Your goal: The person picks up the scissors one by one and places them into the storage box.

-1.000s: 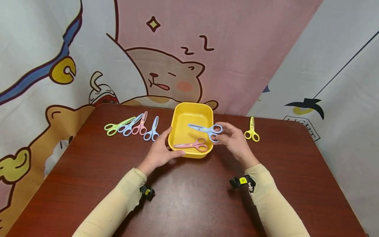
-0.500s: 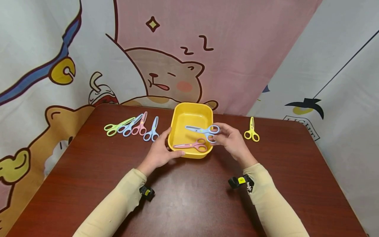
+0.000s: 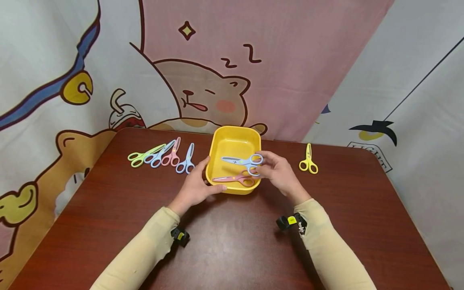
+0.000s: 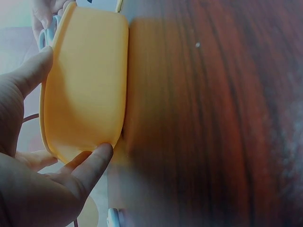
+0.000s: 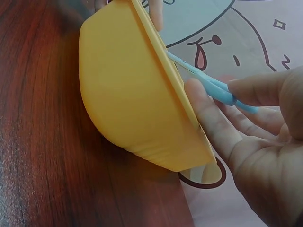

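Between right fingers [image 3: 262, 162], blue scissors [image 3: 241, 161], over tray [image 3: 232, 135]

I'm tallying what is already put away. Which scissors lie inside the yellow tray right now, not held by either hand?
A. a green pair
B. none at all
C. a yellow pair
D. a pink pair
D: the pink scissors lie on the floor of the yellow tray, while the right hand holds the blue scissors above them and the left hand grips the tray's near corner.
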Tool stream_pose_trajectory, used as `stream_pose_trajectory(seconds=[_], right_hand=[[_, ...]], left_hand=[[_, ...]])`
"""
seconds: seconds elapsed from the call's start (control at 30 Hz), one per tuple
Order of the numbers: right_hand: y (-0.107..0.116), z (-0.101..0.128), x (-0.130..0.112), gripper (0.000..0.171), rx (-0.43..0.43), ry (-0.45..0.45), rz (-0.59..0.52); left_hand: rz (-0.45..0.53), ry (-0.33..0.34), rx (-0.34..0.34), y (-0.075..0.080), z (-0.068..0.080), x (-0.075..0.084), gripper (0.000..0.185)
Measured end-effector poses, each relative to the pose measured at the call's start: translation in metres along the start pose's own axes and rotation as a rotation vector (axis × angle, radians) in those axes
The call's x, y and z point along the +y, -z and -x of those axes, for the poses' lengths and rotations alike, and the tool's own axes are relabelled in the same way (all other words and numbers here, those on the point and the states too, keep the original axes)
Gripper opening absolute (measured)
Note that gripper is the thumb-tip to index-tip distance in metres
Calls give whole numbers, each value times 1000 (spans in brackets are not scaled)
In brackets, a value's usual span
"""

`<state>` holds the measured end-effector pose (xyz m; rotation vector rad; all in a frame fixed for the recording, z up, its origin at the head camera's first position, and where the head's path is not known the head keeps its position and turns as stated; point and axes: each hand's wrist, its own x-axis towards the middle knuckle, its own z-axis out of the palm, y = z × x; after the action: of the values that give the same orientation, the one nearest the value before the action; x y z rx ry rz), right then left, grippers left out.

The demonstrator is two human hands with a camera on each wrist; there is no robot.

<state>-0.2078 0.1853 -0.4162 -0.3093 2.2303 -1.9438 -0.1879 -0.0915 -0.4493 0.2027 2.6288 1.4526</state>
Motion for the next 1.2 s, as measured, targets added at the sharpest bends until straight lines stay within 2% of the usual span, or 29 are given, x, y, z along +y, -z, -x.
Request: stream_pose_trajectory(seconds=[0.23,0.7,0.9,1.1,1.2], right_hand=[[-5,-2,-2,49,-22,4,24],[-14,-6,-7,49,-94,-87,68],[-21,-7,-11,50,-116,-102,143],[-27,-8,-13,47,-142,-107,169],[-29,-9,-14,45,-155,-91,218]], left_hand=[[4,2,-4,0,0,-1,116],[11,2,-8,0,1,0,116],[12,5,-6,0,1,0,115],[32,-25,-3,-1,0,-1,115],[34,-36,1,-1,-1,-2,113]])
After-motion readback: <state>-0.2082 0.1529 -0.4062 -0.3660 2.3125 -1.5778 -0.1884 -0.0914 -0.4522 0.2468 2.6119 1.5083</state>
